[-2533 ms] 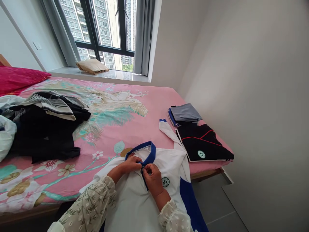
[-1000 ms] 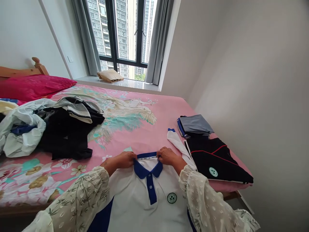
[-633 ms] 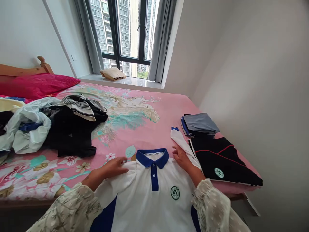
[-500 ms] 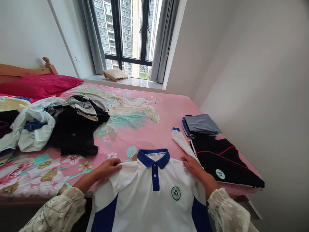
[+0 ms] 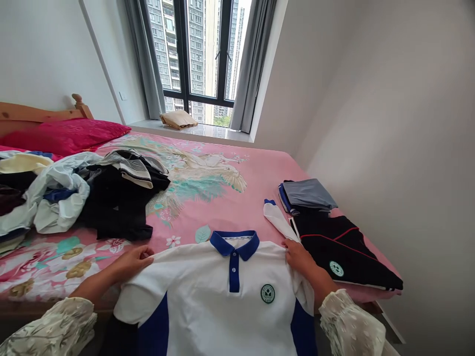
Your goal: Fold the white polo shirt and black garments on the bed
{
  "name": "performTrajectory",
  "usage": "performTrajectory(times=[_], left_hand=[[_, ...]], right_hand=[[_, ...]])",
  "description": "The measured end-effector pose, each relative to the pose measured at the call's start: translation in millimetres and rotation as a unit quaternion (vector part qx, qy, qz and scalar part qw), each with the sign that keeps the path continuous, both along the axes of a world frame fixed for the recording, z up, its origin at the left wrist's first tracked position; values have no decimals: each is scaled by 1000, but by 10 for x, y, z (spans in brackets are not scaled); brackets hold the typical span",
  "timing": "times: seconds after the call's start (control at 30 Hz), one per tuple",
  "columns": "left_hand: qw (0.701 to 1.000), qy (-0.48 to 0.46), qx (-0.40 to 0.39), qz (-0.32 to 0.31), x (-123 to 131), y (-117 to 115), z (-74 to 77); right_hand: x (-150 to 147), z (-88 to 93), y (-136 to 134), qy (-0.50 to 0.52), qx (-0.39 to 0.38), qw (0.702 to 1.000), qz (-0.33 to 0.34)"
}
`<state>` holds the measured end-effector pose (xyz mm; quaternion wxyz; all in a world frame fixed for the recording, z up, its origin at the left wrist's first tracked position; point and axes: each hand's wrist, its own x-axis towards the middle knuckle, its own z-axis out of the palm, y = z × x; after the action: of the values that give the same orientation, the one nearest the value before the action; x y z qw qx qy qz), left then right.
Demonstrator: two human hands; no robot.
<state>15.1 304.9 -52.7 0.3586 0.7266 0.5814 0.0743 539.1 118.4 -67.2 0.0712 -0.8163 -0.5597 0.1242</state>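
Both hands were at the shoulders of a white polo shirt (image 5: 208, 277) that lay over the near edge of the bed (image 5: 256, 183). The left hand (image 5: 134, 262) was drawn narrow, thumb and fingers pinched on the shoulder cloth; the right hand (image 5: 300, 258) touched the opposite shoulder, but with its underside hidden I could not tell whether it gripped. The shirt's hem was cut off below, and the right forearm covered part of one sleeve. Beyond that hand, a long white sleeve (image 5: 279, 218) with a blue cuff pointed toward the far edge; which garment it belonged to was unclear. By the near right corner lay a folded black garment (image 5: 334, 237) with red piping, and behind it grey cloth (image 5: 311, 193) covered most of a folded stack. Toward the headboard (image 5: 35, 113), a heap of clothes (image 5: 115, 207) ran out of view. On the window sill (image 5: 218, 130) sat a tan bundle (image 5: 178, 119), its inside hidden. Lettering inside the blue collar (image 5: 249, 247) and around the green badge (image 5: 267, 293) was too small to read.
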Motion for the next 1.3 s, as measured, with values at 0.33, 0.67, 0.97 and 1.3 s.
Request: performTrajectory(times=[0.33,0.67,0.97,1.3], left_hand=[[996,-51,12,-67,719,110,77],[995,-57,-47,-65,790,246,-34],[980,-140,-134,-50,918,204,-155],[989,-140,-29,-38,1003,207,-158]], right_hand=[[-196,-100,406,30,11,999,21],[-51,-199,444,97,24,995,10],[-102,-376,572,158,89,983,8],[-132,-233,549,136,75,987,37]])
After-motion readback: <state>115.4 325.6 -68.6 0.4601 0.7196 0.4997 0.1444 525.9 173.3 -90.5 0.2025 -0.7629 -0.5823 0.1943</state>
